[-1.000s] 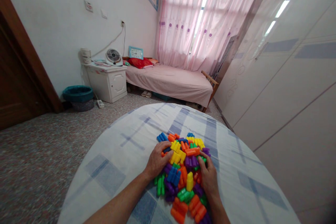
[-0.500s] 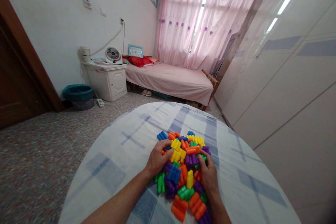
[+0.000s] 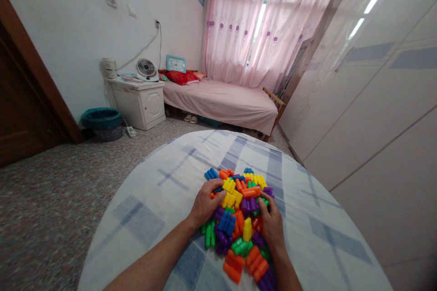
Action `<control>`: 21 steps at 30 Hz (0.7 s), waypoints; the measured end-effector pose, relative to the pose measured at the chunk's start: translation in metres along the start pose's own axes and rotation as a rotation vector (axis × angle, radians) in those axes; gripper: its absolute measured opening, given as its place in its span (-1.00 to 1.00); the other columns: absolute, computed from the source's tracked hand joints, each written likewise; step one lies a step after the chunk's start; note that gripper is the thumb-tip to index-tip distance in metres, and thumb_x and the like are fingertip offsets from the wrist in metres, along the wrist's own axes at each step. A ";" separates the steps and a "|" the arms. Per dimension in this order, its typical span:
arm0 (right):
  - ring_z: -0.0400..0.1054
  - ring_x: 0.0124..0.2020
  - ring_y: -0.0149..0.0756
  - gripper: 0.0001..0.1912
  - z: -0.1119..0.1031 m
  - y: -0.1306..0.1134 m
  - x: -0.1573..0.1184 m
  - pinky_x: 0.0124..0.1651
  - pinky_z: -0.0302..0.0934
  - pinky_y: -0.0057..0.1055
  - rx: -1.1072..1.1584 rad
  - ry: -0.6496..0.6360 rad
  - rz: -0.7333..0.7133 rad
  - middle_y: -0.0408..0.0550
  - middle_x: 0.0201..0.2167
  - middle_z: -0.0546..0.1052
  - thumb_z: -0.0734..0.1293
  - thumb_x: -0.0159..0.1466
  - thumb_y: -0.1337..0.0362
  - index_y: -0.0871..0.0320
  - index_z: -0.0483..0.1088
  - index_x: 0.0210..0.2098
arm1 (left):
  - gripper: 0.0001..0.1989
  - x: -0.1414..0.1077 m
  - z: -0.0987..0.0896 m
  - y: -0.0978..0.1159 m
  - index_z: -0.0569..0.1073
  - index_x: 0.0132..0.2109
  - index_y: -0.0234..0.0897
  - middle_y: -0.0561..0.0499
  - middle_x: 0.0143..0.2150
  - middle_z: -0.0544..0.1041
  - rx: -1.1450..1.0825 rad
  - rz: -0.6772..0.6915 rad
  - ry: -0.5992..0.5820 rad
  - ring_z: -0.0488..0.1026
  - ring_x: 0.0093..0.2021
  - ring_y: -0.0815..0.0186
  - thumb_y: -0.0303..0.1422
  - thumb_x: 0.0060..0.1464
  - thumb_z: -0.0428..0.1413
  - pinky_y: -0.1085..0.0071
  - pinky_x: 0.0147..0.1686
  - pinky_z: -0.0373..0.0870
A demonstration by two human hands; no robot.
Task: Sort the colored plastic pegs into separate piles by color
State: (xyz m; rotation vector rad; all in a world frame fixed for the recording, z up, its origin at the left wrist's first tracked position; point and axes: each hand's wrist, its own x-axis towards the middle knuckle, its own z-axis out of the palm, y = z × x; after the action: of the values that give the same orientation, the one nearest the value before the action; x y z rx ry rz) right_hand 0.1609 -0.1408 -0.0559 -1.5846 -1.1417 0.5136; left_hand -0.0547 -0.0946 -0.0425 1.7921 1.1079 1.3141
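A heap of plastic toy building blocks in yellow, orange, blue, green and purple lies on a round table [image 3: 307,191] covered with a blue-and-white cloth. My left hand [image 3: 204,204] rests against the heap's left side. Its thumb and fingers are spread around the edge, beside the yellow blocks [image 3: 231,198]; small blue and orange pieces show between them. On the opposite side, my right hand [image 3: 272,220] touches the heap with fingers apart, close to a green block [image 3: 263,201] and a purple block [image 3: 249,205]. Nearer me lie a blue block [image 3: 227,223] and orange blocks [image 3: 233,266].
Beyond the table stands a bed [image 3: 221,97] with a pink sheet. A white cabinet [image 3: 136,104] carrying a small fan [image 3: 146,68] is at the left, beside a green-rimmed bin [image 3: 102,120]. A pale wardrobe [image 3: 368,113] runs along the right.
The camera view has shifted very slightly. Both hands and the blocks stay in nearly the same places.
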 end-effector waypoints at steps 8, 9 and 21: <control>0.30 -0.03 -0.12 -0.55 -0.001 -0.006 -0.002 0.05 0.09 -0.22 -0.019 0.009 -0.005 0.02 -0.10 0.47 0.23 0.13 -0.01 0.15 0.40 -0.13 | -0.78 0.000 0.000 -0.001 0.46 -0.14 -0.21 -0.03 -0.06 0.48 0.009 0.003 -0.011 0.37 0.00 0.25 -0.36 0.03 0.08 0.27 0.08 0.26; 0.29 -0.03 -0.12 -0.55 0.000 -0.007 -0.002 0.06 0.09 -0.23 -0.020 0.009 -0.006 0.02 -0.10 0.47 0.23 0.13 -0.01 0.15 0.40 -0.13 | -0.78 0.000 0.000 -0.002 0.46 -0.13 -0.21 -0.03 -0.06 0.47 0.011 0.003 -0.010 0.37 0.00 0.25 -0.36 0.03 0.08 0.28 0.08 0.26; 0.28 -0.02 -0.12 -0.54 -0.001 -0.007 -0.002 0.07 0.07 -0.20 -0.031 0.004 0.014 0.03 -0.09 0.46 0.21 0.12 -0.01 0.16 0.39 -0.12 | -0.78 -0.001 0.000 -0.002 0.45 -0.12 -0.22 -0.03 -0.06 0.47 0.018 0.009 -0.004 0.37 0.00 0.26 -0.37 0.03 0.08 0.29 0.08 0.26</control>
State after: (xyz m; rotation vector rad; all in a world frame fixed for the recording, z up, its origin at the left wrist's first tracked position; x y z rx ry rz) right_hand 0.1573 -0.1434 -0.0498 -1.6202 -1.1413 0.5037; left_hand -0.0552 -0.0944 -0.0444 1.8142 1.1144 1.3091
